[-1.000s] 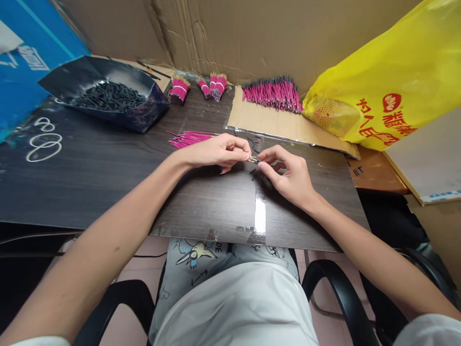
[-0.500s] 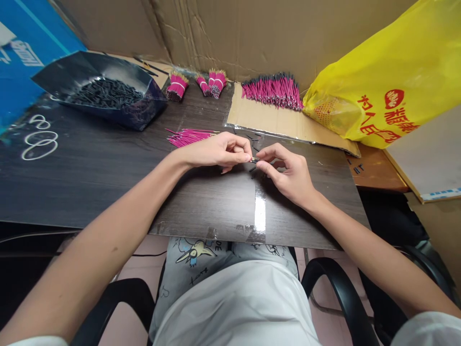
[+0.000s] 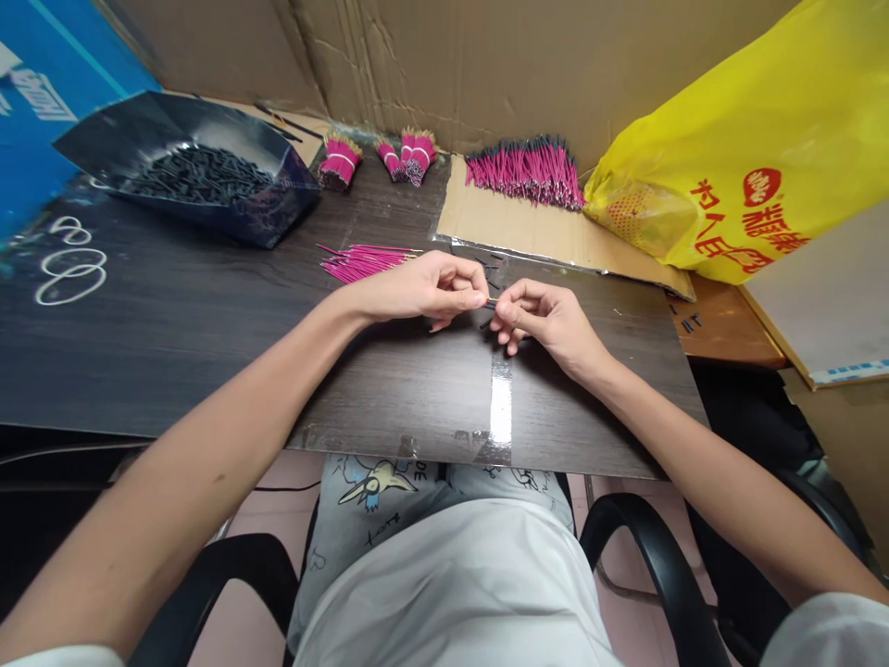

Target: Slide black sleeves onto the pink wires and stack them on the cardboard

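My left hand [image 3: 451, 289] is closed in a pinch, holding a thin pink wire that is mostly hidden by its fingers. A pale, gold-coloured wire tip [image 3: 493, 300] bridges the small gap between the two hands. Against that tip, the thumb and index finger of my right hand [image 3: 538, 315] are pressed together around a short black tube, now largely covered by the fingertips. Loose pink wires [image 3: 365, 263] lie on the table just behind my left hand. A few black tubes [image 3: 494, 285] are scattered on the tabletop around and behind the fingertips.
A dark open bag [image 3: 278, 199] of black tubes stands at left, near white rubber bands [image 3: 71, 276]. Banded pink wire bundles [image 3: 340, 162] sit at the back. Black-tipped pink wires [image 3: 524, 173] lie on a cardboard sheet [image 3: 514, 227], beside a yellow plastic bag [image 3: 694, 157].
My right hand's thumb and index finger have closed together at the wire tip, covering the black tube that showed between the hands. Its other fingers have lowered. My left hand keeps its pinch.
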{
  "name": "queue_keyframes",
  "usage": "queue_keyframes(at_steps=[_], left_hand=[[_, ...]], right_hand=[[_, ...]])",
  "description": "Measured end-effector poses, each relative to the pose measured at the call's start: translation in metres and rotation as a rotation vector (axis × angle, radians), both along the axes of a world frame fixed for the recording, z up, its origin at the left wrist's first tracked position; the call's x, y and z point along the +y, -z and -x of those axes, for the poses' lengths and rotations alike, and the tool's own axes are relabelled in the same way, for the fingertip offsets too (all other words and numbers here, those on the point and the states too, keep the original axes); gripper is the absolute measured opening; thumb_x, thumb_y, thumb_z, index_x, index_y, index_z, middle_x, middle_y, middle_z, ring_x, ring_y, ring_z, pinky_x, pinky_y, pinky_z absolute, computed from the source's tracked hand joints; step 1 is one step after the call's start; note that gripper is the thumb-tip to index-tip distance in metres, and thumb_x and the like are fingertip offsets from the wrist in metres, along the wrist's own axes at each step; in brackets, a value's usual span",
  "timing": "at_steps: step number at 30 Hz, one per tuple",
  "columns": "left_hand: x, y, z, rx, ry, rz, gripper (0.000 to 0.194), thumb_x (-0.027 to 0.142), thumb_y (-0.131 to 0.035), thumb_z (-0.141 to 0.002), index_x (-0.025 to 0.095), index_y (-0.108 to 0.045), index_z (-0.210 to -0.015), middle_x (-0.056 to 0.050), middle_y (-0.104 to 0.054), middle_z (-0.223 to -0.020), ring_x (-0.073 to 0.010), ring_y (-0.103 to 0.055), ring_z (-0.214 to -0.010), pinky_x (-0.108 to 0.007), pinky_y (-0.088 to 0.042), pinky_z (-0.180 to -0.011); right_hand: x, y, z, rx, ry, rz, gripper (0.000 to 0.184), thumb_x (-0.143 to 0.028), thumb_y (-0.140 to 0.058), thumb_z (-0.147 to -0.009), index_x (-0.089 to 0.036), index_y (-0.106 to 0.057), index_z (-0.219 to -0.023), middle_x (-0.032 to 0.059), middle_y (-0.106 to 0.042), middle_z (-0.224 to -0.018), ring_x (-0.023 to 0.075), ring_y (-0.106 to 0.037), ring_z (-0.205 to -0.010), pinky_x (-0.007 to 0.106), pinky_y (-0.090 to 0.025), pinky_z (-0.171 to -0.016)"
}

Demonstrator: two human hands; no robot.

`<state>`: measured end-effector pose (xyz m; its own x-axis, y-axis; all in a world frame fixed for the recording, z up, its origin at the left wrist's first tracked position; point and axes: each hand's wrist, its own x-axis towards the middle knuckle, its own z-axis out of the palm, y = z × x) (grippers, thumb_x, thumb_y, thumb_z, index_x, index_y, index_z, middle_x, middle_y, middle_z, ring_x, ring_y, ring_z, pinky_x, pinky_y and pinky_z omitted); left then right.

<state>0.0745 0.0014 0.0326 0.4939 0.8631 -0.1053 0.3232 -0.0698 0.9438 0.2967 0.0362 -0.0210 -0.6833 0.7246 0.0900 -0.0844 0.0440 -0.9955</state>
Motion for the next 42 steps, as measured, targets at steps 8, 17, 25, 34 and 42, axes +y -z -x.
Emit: queue_keyframes(at_steps=[8,17,25,34,42], left_hand=[[0.001,0.001,-0.007,-0.008,-0.057,-0.038,0.028,0.041,-0.073,-0.091,0.015,-0.063,-0.087,0.003,-0.057,-0.057,-0.0034,-0.046,-0.045,-0.014,-0.038,-0.044],[0.000,-0.001,-0.006,-0.148,-0.068,0.000,0.041,0.053,-0.080,-0.086,0.017,-0.062,-0.084,0.006,-0.047,-0.054,-0.0037,-0.041,-0.044,-0.018,-0.036,-0.043],[0.008,-0.003,0.009,-0.418,-0.244,-0.001,0.040,0.045,-0.082,-0.085,0.020,-0.051,-0.081,0.011,-0.030,-0.054,-0.0010,-0.032,-0.042,-0.017,-0.032,-0.044],[0.007,-0.007,0.013,-0.482,-0.291,0.018,0.037,0.039,-0.081,-0.086,0.020,-0.049,-0.082,0.010,-0.037,-0.055,-0.0006,-0.034,-0.042,-0.014,-0.032,-0.043],[0.009,-0.005,0.022,-0.466,-0.341,-0.071,0.037,0.041,-0.087,-0.080,0.015,-0.060,-0.083,0.001,-0.059,-0.073,-0.0050,-0.055,-0.057,-0.015,-0.046,-0.048]], right_hand=[[-0.006,-0.005,-0.002,0.052,0.051,-0.102,0.043,-0.057,-0.079,-0.091,-0.016,-0.066,-0.090,0.0056,-0.075,-0.081,0.0117,-0.068,-0.060,0.022,-0.055,-0.051],[-0.005,-0.005,-0.006,0.034,0.059,-0.275,0.037,-0.056,-0.061,-0.104,-0.018,-0.065,-0.102,0.0049,-0.073,-0.090,0.0144,-0.069,-0.072,0.025,-0.054,-0.057],[-0.014,-0.004,-0.005,-0.211,0.108,-1.065,0.015,-0.014,-0.056,-0.103,-0.017,-0.070,-0.110,0.0059,-0.074,-0.105,0.0218,-0.062,-0.100,0.039,-0.051,-0.093],[-0.047,-0.004,0.062,-0.571,0.103,-1.192,0.033,-0.037,-0.052,-0.111,-0.015,-0.073,-0.124,0.0130,-0.070,-0.123,0.0303,-0.056,-0.112,0.046,-0.045,-0.096],[-0.049,-0.006,0.093,-0.800,0.147,-1.289,0.025,-0.008,-0.057,-0.097,-0.006,-0.068,-0.119,0.0186,-0.067,-0.121,0.0328,-0.057,-0.114,0.042,-0.044,-0.095]])
